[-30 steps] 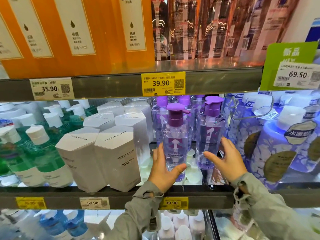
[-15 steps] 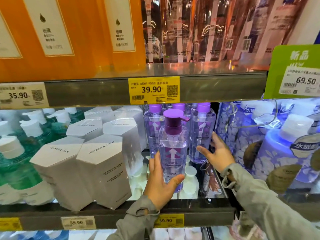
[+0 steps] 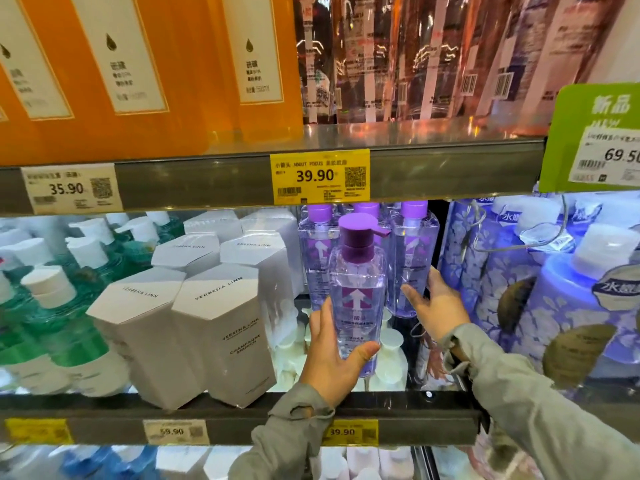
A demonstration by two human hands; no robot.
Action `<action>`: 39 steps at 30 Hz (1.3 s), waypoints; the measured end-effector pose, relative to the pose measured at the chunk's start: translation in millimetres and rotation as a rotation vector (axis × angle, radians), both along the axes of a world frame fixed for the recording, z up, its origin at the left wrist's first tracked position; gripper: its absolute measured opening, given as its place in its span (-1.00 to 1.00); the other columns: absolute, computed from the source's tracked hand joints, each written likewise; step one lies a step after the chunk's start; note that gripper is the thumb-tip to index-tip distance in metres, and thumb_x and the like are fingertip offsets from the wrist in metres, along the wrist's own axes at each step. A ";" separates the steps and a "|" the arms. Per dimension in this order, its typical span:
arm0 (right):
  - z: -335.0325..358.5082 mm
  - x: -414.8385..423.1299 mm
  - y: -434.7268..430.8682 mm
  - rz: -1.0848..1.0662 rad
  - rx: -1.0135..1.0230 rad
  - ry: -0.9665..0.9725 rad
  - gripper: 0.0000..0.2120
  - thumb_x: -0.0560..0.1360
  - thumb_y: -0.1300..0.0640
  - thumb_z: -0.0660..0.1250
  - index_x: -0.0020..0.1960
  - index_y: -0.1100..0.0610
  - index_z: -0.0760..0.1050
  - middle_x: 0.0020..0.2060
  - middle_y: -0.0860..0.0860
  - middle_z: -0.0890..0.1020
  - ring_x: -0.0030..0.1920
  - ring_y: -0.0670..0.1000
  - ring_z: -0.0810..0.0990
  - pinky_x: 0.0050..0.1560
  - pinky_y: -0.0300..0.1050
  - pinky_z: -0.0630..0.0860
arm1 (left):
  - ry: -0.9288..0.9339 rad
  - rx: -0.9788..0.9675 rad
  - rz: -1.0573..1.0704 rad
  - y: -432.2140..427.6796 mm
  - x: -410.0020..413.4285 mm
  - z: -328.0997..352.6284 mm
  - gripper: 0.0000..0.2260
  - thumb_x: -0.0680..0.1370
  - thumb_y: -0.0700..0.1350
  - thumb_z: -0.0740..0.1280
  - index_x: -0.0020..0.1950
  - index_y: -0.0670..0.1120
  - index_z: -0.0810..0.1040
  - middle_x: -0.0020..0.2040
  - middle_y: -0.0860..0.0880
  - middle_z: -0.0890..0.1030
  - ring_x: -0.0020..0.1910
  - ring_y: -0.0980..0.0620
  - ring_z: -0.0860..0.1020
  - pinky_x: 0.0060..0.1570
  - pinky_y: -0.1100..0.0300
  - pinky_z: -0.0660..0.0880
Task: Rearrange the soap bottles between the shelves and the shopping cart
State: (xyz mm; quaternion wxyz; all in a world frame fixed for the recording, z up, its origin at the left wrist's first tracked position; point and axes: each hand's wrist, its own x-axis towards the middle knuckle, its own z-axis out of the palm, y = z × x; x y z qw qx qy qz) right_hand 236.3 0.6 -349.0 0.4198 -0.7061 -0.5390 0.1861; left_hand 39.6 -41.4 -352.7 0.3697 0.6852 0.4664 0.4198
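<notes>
My left hand [image 3: 330, 355] grips a clear soap bottle with a purple pump [image 3: 356, 271] by its lower half, holding it upright just above the middle shelf [image 3: 138, 415]. To its right, my right hand [image 3: 434, 303] curls around the bottom of a second clear purple-capped bottle [image 3: 414, 251] that stands further back on the same shelf. Two more purple-capped bottles [image 3: 317, 251] stand behind them. No shopping cart is in view.
White hexagonal boxes [image 3: 221, 323] stand left of the purple bottles, green bottles with white caps [image 3: 52, 306] further left. Blue floral bottles [image 3: 554, 306] fill the right. Orange bottles [image 3: 138, 64] and clear packs [image 3: 415, 57] sit on the upper shelf [image 3: 450, 168].
My left hand has kept hold of the front purple bottle. My right hand has moved deeper in along the right bottle, which now stands further back. The view has closed in on the shelf.
</notes>
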 end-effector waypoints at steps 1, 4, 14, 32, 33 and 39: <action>0.6 -4.2 -4.6 -0.022 -0.022 -0.035 -0.53 0.53 0.06 0.31 0.38 0.19 0.31 0.14 0.22 0.59 0.15 0.22 0.55 0.17 0.10 0.46 | 0.002 0.006 0.002 -0.9 0.0 1.1 -0.22 0.36 0.06 0.45 0.48 0.01 0.13 0.31 -0.02 0.26 0.34 0.05 0.33 0.37 0.09 0.33; -0.5 -19.5 -24.8 -0.022 -0.061 -0.066 -0.62 0.50 0.09 0.35 0.26 0.20 0.40 0.06 0.18 0.63 0.08 0.20 0.59 0.09 0.05 0.50 | 0.013 0.026 0.019 -3.0 -0.9 4.1 -0.25 0.43 -0.07 0.48 0.50 -0.05 0.13 0.31 -0.05 0.27 0.34 0.04 0.33 0.34 0.24 0.29; -3.4 -57.2 -76.9 0.213 -0.044 -0.115 -0.61 0.51 0.12 0.36 0.31 0.17 0.41 0.14 0.12 0.58 0.15 0.05 0.54 0.12 -0.24 0.37 | 0.023 0.089 0.090 -14.9 -31.5 -0.3 -0.31 0.45 -0.17 0.45 0.47 -0.09 0.14 0.35 -0.04 0.37 0.30 0.09 0.36 0.14 0.61 0.22; -6.2 -68.1 -75.7 0.356 0.004 -0.050 -0.74 0.53 0.10 0.32 0.10 -0.20 0.36 -0.01 -0.09 0.55 0.07 -0.10 0.50 0.08 -0.27 0.38 | 0.131 -0.009 0.270 18.9 -21.3 14.2 -0.46 0.51 -0.15 0.39 0.40 -0.18 0.22 0.30 -0.15 0.29 0.32 -0.09 0.33 0.11 0.41 0.17; -7.2 -66.8 -75.0 0.352 0.000 -0.040 -0.74 0.52 0.10 0.32 0.11 -0.18 0.37 0.00 -0.08 0.55 0.07 -0.09 0.50 0.08 -0.28 0.38 | 0.129 -0.011 0.274 20.4 -20.8 14.4 -0.42 0.51 -0.15 0.39 0.43 -0.18 0.19 0.32 -0.15 0.28 0.34 -0.10 0.33 0.15 0.38 0.19; -10.1 -61.0 -73.0 0.349 -0.017 0.006 -0.73 0.51 0.12 0.35 0.13 -0.12 0.41 0.00 -0.05 0.55 0.06 -0.09 0.51 0.00 -0.35 0.35 | 0.132 -0.005 0.291 20.8 -18.6 16.8 -0.41 0.50 -0.17 0.40 0.44 -0.19 0.18 0.31 -0.16 0.29 0.33 -0.09 0.34 0.08 0.47 0.14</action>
